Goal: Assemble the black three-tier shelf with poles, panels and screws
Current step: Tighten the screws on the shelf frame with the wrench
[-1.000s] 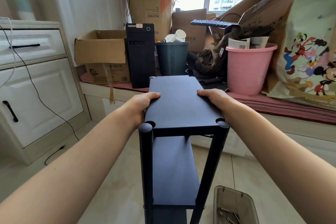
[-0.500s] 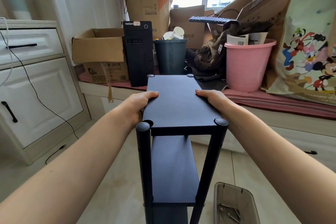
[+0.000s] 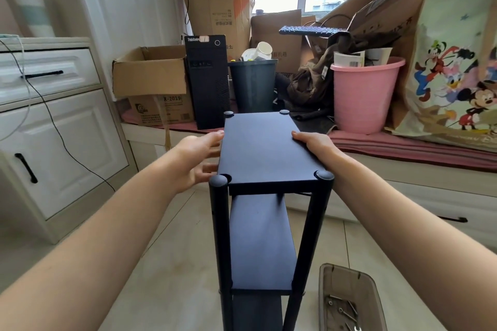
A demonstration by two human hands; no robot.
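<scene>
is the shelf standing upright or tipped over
Upright. The black shelf stands on the floor, poles vertical, panels level one above another. The right hand rests on its top panel.

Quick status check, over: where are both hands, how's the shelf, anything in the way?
Left hand open beside top panel. Right hand resting on panel's right edge. Shelf upright, three tiers in. Screw tray beside right pole.
</scene>
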